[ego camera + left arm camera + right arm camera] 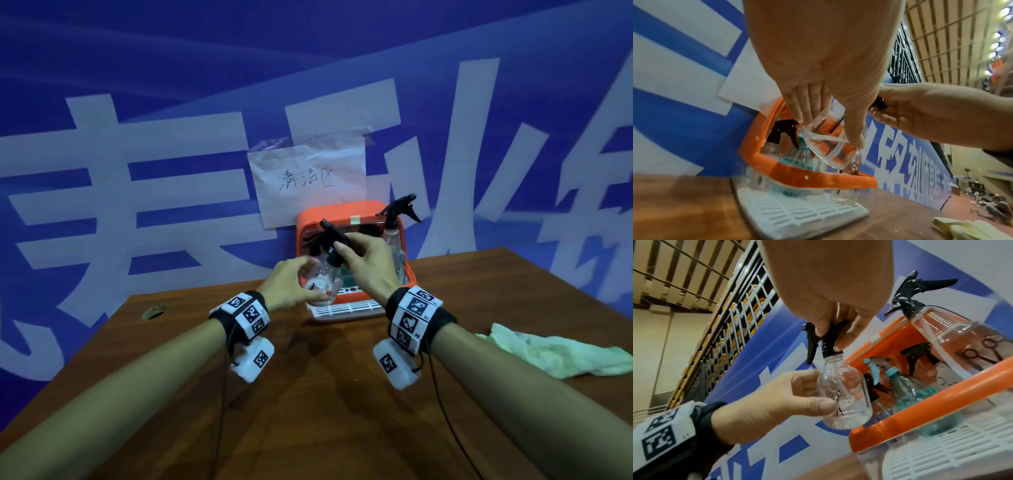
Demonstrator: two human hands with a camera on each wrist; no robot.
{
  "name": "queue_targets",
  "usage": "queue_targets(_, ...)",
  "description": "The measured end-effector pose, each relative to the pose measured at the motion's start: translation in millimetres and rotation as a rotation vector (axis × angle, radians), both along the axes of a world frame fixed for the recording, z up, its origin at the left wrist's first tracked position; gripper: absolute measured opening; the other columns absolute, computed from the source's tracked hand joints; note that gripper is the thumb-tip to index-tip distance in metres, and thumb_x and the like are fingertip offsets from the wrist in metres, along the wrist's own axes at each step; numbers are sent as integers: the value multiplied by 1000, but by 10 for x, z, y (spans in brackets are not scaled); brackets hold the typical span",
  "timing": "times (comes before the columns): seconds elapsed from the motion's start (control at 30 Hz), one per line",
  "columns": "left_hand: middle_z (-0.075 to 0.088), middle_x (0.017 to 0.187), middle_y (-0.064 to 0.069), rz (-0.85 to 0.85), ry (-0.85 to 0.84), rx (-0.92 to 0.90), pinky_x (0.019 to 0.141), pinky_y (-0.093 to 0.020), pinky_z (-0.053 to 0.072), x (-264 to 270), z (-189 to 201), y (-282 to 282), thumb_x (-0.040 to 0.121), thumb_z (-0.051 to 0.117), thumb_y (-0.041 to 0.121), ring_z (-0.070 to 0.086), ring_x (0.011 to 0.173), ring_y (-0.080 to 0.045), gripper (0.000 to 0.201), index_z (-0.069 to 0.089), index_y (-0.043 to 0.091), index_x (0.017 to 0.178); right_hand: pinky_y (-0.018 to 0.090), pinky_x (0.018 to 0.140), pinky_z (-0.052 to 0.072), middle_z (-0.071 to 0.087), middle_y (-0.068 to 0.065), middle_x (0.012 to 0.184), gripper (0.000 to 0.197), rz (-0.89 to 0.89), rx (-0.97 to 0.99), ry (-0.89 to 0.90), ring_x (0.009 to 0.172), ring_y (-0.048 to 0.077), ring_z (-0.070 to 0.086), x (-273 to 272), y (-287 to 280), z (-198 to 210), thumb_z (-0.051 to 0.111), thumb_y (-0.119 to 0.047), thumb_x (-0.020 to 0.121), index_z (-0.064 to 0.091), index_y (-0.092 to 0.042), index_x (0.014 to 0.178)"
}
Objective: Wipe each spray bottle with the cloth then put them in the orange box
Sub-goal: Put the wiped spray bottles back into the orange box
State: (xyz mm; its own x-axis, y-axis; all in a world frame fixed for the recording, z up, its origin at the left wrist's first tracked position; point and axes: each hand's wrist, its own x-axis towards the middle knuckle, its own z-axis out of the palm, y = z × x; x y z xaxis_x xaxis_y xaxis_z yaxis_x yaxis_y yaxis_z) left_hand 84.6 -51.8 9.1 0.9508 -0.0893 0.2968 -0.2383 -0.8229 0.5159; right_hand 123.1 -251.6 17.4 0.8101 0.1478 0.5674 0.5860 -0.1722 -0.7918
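A small clear spray bottle [327, 279] with a black trigger head [332, 236] hangs tilted over the front left of the orange box [356, 210]. My left hand [308, 277] holds its clear body [830, 146] between thumb and fingers. My right hand [346, 246] pinches the black head [827, 344] from above. Inside the box [920, 417] stand a tall clear bottle [941, 321] with a black trigger, a teal bottle [910, 391] and a black-headed one [783, 133]. The pale green cloth [555, 356] lies loose on the table, right of my right forearm.
The box has an orange rim [807, 176], clear walls and a white slatted base [797, 212]. It stands at the far edge of the brown wooden table [308, 411], against a blue banner wall with a taped paper sign [308, 181]. A small hole [153, 311] marks the table's left.
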Motion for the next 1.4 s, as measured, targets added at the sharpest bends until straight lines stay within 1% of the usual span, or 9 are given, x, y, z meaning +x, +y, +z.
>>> queue_targets(0.1, 69, 127, 5, 4, 7, 68, 97, -28, 55, 279, 36, -104, 69, 95, 35, 65, 111, -11, 78, 61, 19, 137, 36, 74, 65, 81, -2, 91, 18, -29, 36, 11, 81, 15, 78, 131, -58, -54, 68, -20, 101, 81, -14, 112)
queue_targets(0.3, 68, 128, 0, 62, 95, 135, 93, -27, 53, 634, -112, -152, 66, 97, 29, 66, 114, -18, 82, 59, 15, 138, 26, 77, 62, 80, -5, 89, 16, -70, -50, 40, 79, -2, 74, 347, -51, -239, 73, -17, 98, 82, -14, 111)
queue_targets(0.43, 69, 125, -3, 129, 162, 9, 95, -27, 56, 697, -237, -120, 64, 98, 33, 67, 108, -15, 84, 60, 11, 136, 39, 89, 64, 82, 0, 99, 23, -69, -116, 90, 93, 13, 77, 464, 41, -349, 76, -23, 95, 81, -10, 113)
queue_targets(0.6, 76, 98, -4, 304, 113, -45, 87, -33, 59, 639, -226, -6, 71, 92, 45, 72, 96, -19, 48, 77, 9, 99, 28, 67, 57, 80, 4, 86, 13, -29, -236, 97, 70, 10, 68, 553, 150, -313, 74, -18, 98, 82, -12, 105)
queue_targets(0.73, 71, 87, 1, 403, -63, -2, 75, -37, 59, 571, -86, 31, 74, 89, 48, 68, 84, -19, 36, 70, 18, 84, 37, 74, 62, 80, 9, 86, 15, -27, -306, 130, 81, 25, 75, 629, 289, -354, 76, -18, 96, 82, -7, 103)
queue_targets(0.87, 58, 96, 4, 273, -207, 139, 71, -40, 56, 549, 29, 3, 77, 87, 42, 60, 79, -19, 42, 59, 21, 98, 34, 81, 61, 79, 8, 93, 18, -18, -348, 147, 86, 22, 74, 685, 387, -352, 82, -18, 91, 79, -5, 103)
queue_targets(1.07, 58, 129, 3, 148, -165, 420, 91, -43, 56, 602, 91, 7, 89, 78, 26, 63, 114, -24, 45, 63, 20, 131, 32, 77, 60, 80, 8, 98, 26, 33, -409, 214, 83, 14, 71, 782, 443, -441, 86, -18, 86, 80, -7, 109)
queue_targets(1.17, 58, 125, -1, 116, -126, 489, 88, -47, 56, 654, 99, -30, 93, 73, 19, 65, 107, -30, 37, 63, 16, 128, 35, 73, 65, 81, 7, 100, 24, 78, -450, 237, 80, 17, 75, 819, 463, -472, 86, -16, 86, 78, -10, 108)
queue_targets(1.4, 53, 107, -6, 102, -164, 625, 71, -47, 56, 903, 99, -239, 95, 66, 7, 63, 88, -32, 16, 67, 10, 110, 45, 94, 60, 80, 10, 107, 24, -22, -556, 247, 104, 30, 75, 966, 462, -542, 80, -21, 89, 75, -16, 111)
